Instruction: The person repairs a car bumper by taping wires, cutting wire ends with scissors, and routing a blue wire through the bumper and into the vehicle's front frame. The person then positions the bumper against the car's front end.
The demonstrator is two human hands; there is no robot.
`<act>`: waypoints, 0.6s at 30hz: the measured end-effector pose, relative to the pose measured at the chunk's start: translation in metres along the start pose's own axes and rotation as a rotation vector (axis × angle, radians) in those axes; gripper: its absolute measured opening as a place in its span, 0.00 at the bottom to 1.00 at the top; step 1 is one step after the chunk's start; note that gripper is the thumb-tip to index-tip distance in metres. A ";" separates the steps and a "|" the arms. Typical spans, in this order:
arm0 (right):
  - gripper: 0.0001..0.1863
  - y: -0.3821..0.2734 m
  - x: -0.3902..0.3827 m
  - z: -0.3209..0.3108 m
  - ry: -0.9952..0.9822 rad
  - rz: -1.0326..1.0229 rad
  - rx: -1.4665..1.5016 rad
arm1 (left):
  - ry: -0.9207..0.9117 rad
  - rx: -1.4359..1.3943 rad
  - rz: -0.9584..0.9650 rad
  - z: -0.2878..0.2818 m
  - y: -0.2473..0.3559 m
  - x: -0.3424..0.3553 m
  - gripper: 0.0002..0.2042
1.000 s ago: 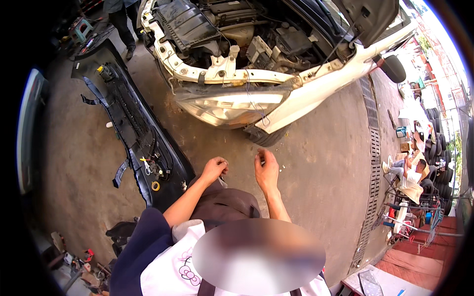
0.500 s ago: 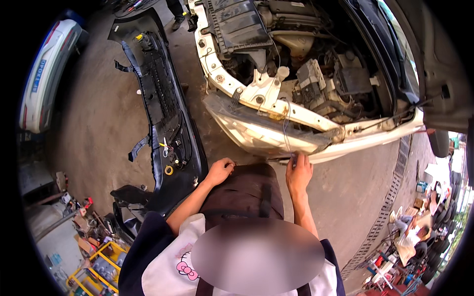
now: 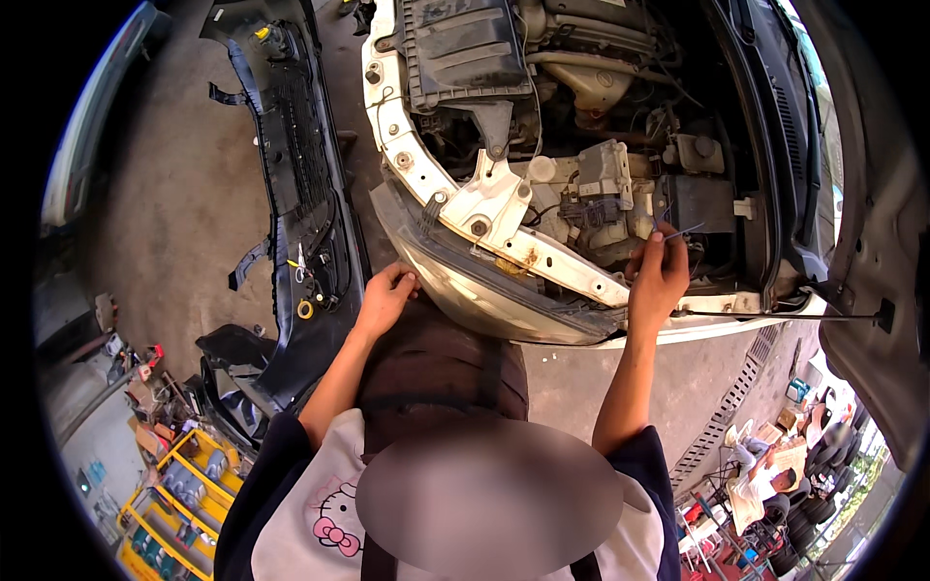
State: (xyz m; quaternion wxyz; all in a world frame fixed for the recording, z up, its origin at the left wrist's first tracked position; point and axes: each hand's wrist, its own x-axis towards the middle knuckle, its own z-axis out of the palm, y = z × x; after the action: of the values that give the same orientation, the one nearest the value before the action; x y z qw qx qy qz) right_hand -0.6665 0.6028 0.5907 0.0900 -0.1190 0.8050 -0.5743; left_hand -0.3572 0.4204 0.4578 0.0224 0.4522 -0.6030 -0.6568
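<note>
A thin, pale wire (image 3: 678, 232) is pinched between the thumb and fingertips of the right hand (image 3: 657, 281), right of centre in the frame; the strand is so fine that only a short, bent length can be made out above the fingers, and where it ends cannot be told. The left hand (image 3: 385, 300), left of centre, is laid with curled fingers against the lower edge of the headlight (image 3: 484, 290); whether anything is gripped there cannot be seen, since the fingertips are turned away. Both hands are set at the front of a white car (image 3: 504, 208) whose open engine bay (image 3: 581, 116) fills the upper middle, its far parts cut off by the top edge. A detached dark bumper (image 3: 305, 194) is laid on the concrete floor (image 3: 174, 194) at the upper left. Yellow crates (image 3: 174, 494) are partly cut off at the lower left. The lower centre is blurred out.
</note>
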 end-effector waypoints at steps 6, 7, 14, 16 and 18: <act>0.15 0.043 0.034 0.041 -0.260 -0.035 -0.644 | -0.123 0.004 0.071 -0.017 0.006 0.032 0.10; 0.16 0.050 0.029 0.047 -0.369 -0.097 -0.863 | -0.173 0.043 0.110 -0.020 0.010 0.039 0.11; 0.11 0.034 0.012 0.075 0.017 0.034 -0.343 | -0.370 0.243 0.420 -0.005 0.062 0.062 0.17; 0.12 0.006 0.015 0.081 0.116 -0.002 -0.208 | -0.398 0.279 0.378 0.008 0.061 0.065 0.19; 0.12 -0.014 0.018 0.082 0.221 -0.061 -0.130 | -0.344 0.265 0.398 0.023 0.054 0.060 0.20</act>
State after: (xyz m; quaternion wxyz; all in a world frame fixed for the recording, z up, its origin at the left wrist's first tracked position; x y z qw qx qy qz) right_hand -0.6596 0.5191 0.5774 -0.0245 -0.0853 0.8414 -0.5331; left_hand -0.4347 0.3890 0.4641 -0.0110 0.2058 -0.7553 -0.6221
